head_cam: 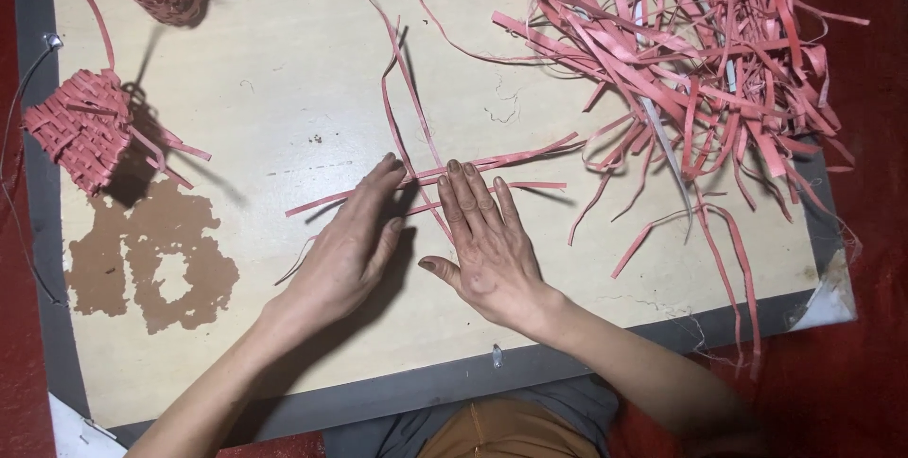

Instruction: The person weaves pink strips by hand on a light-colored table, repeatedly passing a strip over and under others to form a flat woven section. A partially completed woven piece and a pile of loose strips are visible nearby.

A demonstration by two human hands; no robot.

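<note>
both hands lie flat, fingers together: left hand (348, 252) and right hand (484, 248) pinning crossed pink strips (430, 174) at board centre (loose strip pile (690, 51) at 2 o'clock). laying the base seems underway; adding another strip calls for steady pressure.

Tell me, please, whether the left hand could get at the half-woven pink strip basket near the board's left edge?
Probably yes: the left hand lies flat on the crossed pink strips, and only bare board separates it from the half-woven pink strip basket.
</note>
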